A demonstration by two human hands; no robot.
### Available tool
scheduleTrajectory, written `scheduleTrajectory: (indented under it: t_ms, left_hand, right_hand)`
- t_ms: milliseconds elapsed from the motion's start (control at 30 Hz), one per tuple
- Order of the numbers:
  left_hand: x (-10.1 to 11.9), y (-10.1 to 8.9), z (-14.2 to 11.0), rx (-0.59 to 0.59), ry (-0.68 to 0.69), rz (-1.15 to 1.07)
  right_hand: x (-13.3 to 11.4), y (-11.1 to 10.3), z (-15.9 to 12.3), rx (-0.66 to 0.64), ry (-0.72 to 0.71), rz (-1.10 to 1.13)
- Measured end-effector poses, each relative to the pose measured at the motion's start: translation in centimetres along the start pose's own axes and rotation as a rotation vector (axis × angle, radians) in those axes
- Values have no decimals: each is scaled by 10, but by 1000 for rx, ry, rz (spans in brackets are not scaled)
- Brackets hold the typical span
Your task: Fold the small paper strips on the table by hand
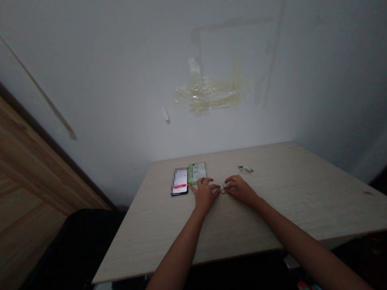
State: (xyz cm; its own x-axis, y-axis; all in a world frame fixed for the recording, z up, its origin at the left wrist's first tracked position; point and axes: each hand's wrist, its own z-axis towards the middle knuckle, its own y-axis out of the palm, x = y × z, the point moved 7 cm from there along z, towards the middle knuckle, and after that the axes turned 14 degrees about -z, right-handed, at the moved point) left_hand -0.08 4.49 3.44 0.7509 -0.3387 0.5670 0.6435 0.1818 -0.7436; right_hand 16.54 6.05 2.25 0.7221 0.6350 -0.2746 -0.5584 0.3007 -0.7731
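Note:
A small whitish piece (pixel 223 188), too small and dim to name, lies between my hands just above the table. My left hand (pixel 205 197) has thumb and forefinger closed at its left side, while the other fingers spread toward a green-and-white packet (pixel 197 172). From the other side, my right hand (pixel 241 190) pinches the same piece between bent fingers. A phone (pixel 180 181) with a lit screen lies left of my left hand, beside the packet. Beyond my right hand rests a crumpled small wrapper (pixel 245 169).
The pale wooden table (pixel 159 226) meets a grey wall (pixel 111 80) at its back edge. Peeling clear tape (pixel 206 94) sticks to the wall. A wooden door or panel (pixel 22 195) stands at the left, with a dark object (pixel 87 234) below it.

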Motion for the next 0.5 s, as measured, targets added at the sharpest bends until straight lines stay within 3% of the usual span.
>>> scheduleTrajectory:
  t_ms: [200,500]
  left_hand:
    - [4,0,-1,-5,49,59]
    - [18,-1,0,-19,229,141]
  right_hand:
    - [-12,-3,2,-6,-94,-31]
    - [-8,-1,5,-154,-25,-155]
